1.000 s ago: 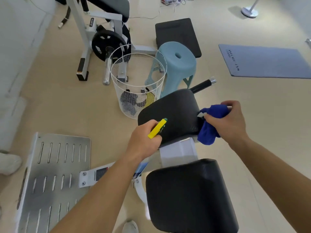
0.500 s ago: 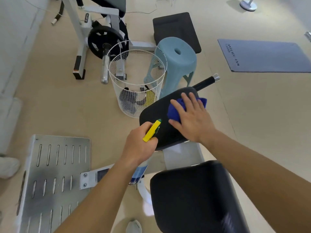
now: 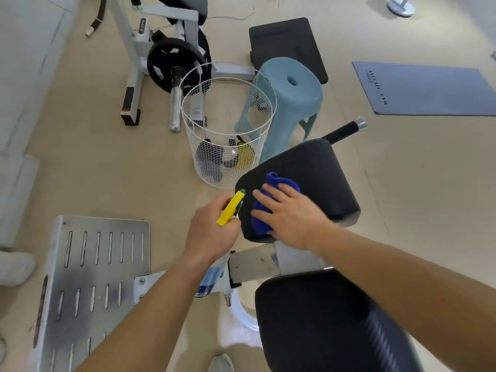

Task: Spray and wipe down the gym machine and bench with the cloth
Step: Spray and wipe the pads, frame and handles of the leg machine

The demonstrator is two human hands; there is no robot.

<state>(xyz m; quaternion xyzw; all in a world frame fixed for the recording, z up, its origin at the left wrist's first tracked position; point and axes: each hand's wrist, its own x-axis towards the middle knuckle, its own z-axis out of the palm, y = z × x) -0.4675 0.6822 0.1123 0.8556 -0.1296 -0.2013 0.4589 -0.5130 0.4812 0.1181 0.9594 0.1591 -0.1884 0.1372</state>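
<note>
Now the right hand lies flat, fingers straight, grip pressing the blue cloth onto the black pad; cloth peeks out at its eleven o'clock; left hand, grip curled round the spray bottle, sits just beside the pad's nine o'clock edge; bare pad lies open toward two o'clock; wire basket stands near at eleven.

Under the fingers of the right hand the blue cloth looks soft and napped, on a pad of smooth, matt black covering. Just left of the fingers the trigger of the spray bottle is glossy yellow plastic; farther left the footplate is dull, scuffed metal, and beyond them stands a smooth pale-blue plastic stool.
</note>
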